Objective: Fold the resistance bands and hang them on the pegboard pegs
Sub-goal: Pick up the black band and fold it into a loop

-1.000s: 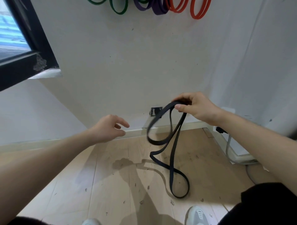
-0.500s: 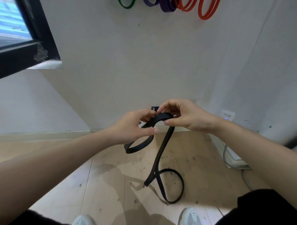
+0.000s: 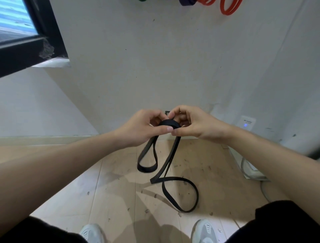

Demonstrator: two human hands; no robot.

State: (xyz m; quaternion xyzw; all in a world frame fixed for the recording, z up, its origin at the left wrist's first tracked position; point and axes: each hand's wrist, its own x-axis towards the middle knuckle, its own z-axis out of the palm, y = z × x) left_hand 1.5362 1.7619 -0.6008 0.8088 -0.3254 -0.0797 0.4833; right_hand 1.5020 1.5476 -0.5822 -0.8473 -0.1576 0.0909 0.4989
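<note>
A long black resistance band hangs from both my hands in front of the wall. My left hand and my right hand pinch its gathered top side by side, thumbs almost touching. One short loop dangles under my left hand. A longer strand drops under my right hand, twists, and ends in a loop just above the floor. Red bands and a purple band hang on the wall at the top edge; the pegs are out of view.
A black window frame juts out at upper left. A white socket box with a blue light and grey cables sit low on the right. Dusty wooden floor lies below, with my two pale shoes at the bottom edge.
My left hand came in and took hold of the band's top next to my right hand. The hands closed together and the hanging strands gathered into two loops.
</note>
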